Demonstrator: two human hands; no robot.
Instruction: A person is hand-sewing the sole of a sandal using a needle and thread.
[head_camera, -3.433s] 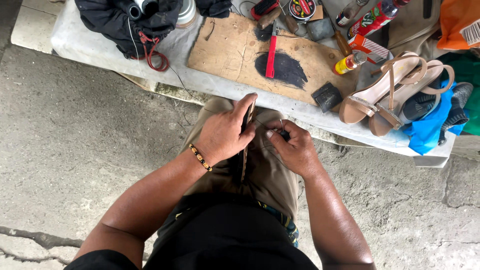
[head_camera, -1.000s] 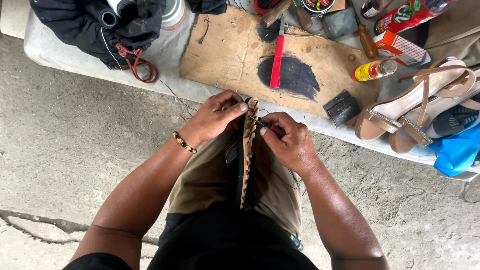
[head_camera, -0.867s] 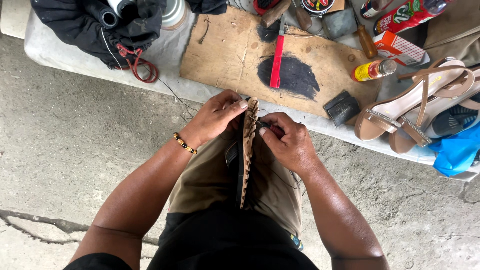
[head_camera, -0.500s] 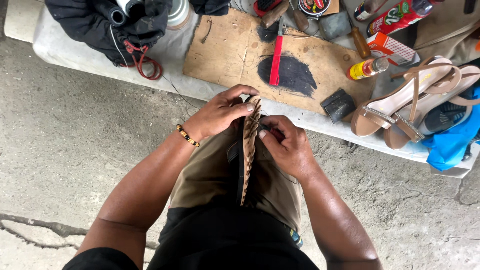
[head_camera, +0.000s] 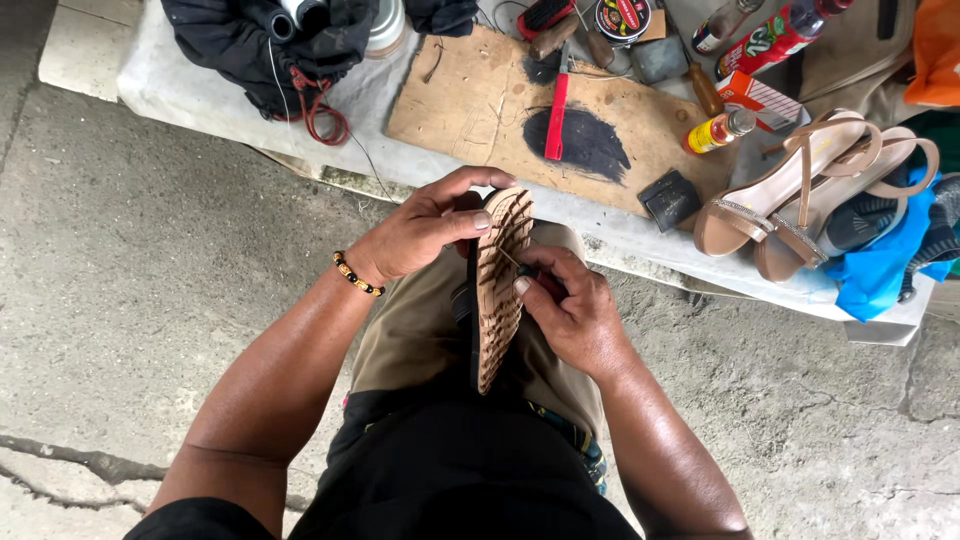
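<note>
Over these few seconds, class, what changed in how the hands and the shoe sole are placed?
The sole rose from flat on the lap to standing on edge, tread showing. The left hand grips its top; the right hand pinches at its edge. The board stayed put.

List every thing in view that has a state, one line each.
Tan ridged shoe sole: on edge over the lap, tread facing right.
Left hand: gripping the sole's top end.
Right hand: fingertips pinched at the tread.
Small yellow glue bottle: lying down, capped.
Red flat tool: flat on the wooden board.
Tan strappy heeled sandals: lying on the bench, unworn.
</note>
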